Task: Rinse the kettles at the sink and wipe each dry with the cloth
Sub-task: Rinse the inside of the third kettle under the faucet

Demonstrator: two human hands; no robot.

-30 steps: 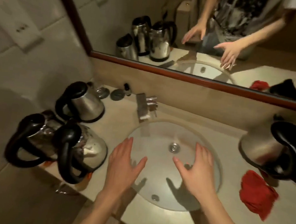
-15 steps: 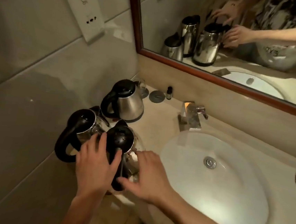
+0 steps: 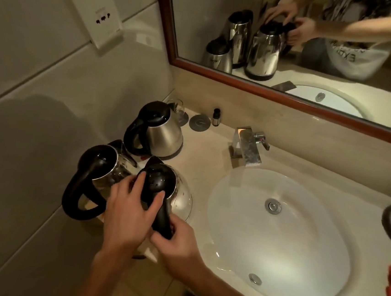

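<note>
Our right hand point(image 3: 175, 243) grips the nearest kettle point(image 3: 173, 193)'s handle, our left hand point(image 3: 131, 208) pinching its lid, on the bench; lifting, we could knock the kettle beside our left hand point(image 3: 101, 174); sink point(image 3: 276, 239) rightward.

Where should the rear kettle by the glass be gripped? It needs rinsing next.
Take the rear kettle by its black loop handle, coming from the left, wall side. The handle bows out that way, open for fingers to curl through, while the body is smooth, tapered steel with the spout facing the glass.
</note>
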